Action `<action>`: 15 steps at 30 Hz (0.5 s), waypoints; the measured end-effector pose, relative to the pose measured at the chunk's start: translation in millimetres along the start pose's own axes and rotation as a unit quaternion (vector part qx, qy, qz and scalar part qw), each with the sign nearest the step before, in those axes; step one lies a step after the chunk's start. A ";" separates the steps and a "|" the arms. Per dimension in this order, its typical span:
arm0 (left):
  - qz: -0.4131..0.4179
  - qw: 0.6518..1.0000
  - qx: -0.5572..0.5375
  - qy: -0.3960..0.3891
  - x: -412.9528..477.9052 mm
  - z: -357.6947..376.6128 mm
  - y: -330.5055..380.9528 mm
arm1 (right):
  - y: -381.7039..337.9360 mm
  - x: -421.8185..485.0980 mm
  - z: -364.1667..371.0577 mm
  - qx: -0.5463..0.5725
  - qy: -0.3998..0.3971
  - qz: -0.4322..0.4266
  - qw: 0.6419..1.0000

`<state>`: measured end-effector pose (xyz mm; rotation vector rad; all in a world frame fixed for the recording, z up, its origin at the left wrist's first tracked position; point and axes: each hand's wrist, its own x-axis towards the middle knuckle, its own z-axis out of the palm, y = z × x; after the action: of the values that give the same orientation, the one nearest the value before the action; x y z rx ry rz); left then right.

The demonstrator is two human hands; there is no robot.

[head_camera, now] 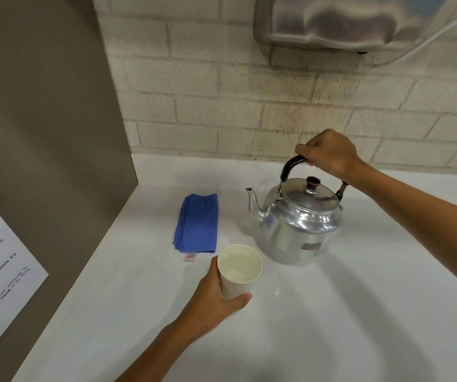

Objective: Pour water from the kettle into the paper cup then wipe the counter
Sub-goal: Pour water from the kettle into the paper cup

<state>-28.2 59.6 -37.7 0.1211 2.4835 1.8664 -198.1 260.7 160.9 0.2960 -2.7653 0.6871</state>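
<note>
We see the white desk (332,312) carrying the kettle (301,224), upright, our right hand (329,155) clenched on its handle for control. Left of the kettle lies the blue cloth (197,223), ready for wiping. Just in front, our left hand (216,296) wraps its fingers (239,299) round the paper cup (238,271), steadying it.

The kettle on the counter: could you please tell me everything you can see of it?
The kettle looks like shiny polished metal, round-bodied, with a domed lid topped by a dark knob, a curved spout pointing left toward the blue cloth, and a black arched handle standing upright. It sits upright on the white counter, just behind and right of the paper cup. The right hand grips the handle's top. A small label shows low on its side.
</note>
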 end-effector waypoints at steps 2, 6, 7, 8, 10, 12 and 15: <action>-0.004 1.000 -0.004 -0.006 -0.6 -1.1 0.6 | 2.2 10.5 13.6 0.014 0.006 0.023 1.000; -0.012 1.000 0.000 -0.012 -2.9 -3.9 4.0 | 4.7 27.3 40.2 0.024 0.018 0.063 0.998; -0.012 1.000 0.003 -0.010 -3.6 -4.4 5.1 | 5.0 31.0 45.7 0.020 0.017 0.069 0.997; -0.013 1.000 0.006 -0.009 -4.1 -4.7 5.7 | 5.1 34.4 50.7 0.015 0.015 0.073 0.997; -0.015 1.000 0.009 -0.008 -5.0 -5.1 6.2 | 4.5 40.1 59.0 0.006 0.011 0.073 0.997; -0.019 1.000 0.009 -0.007 -5.3 -5.4 5.2 | 3.0 45.2 66.3 -0.003 0.006 0.069 0.998; -0.026 1.000 0.008 -0.008 -5.0 -5.5 4.4 | 0.7 51.6 73.2 -0.025 -0.005 0.063 0.998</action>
<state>-23.5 55.2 -32.0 0.0724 2.4664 1.8193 -262.6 219.3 114.6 0.1171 -2.8245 0.6473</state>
